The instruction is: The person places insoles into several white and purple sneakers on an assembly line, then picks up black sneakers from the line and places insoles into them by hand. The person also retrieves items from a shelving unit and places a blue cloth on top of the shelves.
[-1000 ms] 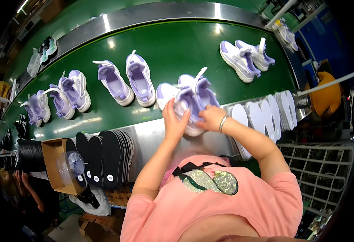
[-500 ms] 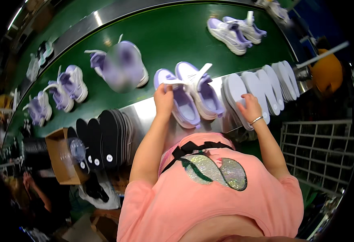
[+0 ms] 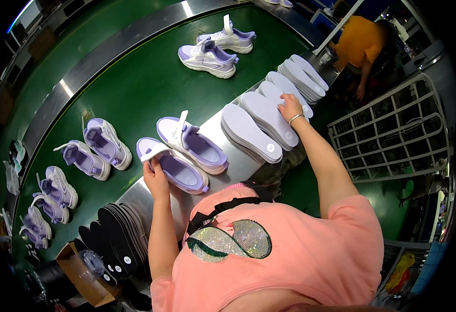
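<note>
A pair of white and lilac sneakers stands side by side in front of me, on the metal edge and the green surface. My left hand (image 3: 156,180) is closed on the left sneaker (image 3: 179,170), at its white strap near the tongue. The right sneaker (image 3: 205,148) stands beside it, its strap sticking up. Over to the right, my right hand (image 3: 291,108) reaches onto a stack of light grey insoles (image 3: 272,93). Its fingers are apart and touch the upper insoles. Nearer stacks of grey insoles (image 3: 249,132) lie beside it along the metal edge.
More sneaker pairs stand on the green surface, at the left (image 3: 97,148) and at the far side (image 3: 210,56). Black insoles (image 3: 119,236) and an open cardboard box (image 3: 85,275) are at lower left. A wire rack (image 3: 389,132) stands right; beyond it is a person in orange (image 3: 360,41).
My view has turned to the right. My right hand has moved along the insoles to a farther stack. The left hand stays at the left sneaker's strap.
</note>
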`<state>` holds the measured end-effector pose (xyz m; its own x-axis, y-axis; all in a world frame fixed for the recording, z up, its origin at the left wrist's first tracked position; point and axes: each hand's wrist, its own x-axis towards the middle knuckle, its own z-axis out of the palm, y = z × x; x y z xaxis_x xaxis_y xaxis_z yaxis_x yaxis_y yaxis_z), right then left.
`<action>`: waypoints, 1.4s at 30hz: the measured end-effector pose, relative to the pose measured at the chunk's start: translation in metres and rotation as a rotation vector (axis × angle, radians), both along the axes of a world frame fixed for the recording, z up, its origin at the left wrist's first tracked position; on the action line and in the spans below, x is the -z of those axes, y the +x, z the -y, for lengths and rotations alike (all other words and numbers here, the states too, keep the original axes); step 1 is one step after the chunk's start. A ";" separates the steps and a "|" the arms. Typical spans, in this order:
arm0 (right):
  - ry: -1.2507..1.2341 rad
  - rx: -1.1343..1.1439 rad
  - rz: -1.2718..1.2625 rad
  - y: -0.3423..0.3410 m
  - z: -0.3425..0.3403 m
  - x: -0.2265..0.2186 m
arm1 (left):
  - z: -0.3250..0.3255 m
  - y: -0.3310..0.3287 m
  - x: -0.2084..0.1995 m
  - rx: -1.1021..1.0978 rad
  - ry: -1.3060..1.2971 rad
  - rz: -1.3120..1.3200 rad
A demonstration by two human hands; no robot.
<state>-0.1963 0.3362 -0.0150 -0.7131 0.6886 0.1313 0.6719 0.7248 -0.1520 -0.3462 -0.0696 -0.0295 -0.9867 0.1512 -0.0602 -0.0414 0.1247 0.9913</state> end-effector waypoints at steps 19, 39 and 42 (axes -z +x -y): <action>0.146 -0.741 -0.227 -0.033 0.113 -0.107 | -0.005 -0.003 -0.023 -0.062 -0.395 -0.191; -0.073 -1.057 0.482 -0.093 0.295 -0.054 | -0.007 0.012 -0.020 -0.214 -0.565 -0.169; 0.070 -1.168 0.458 -0.086 0.289 -0.045 | -0.008 0.013 -0.016 -0.238 -0.583 -0.167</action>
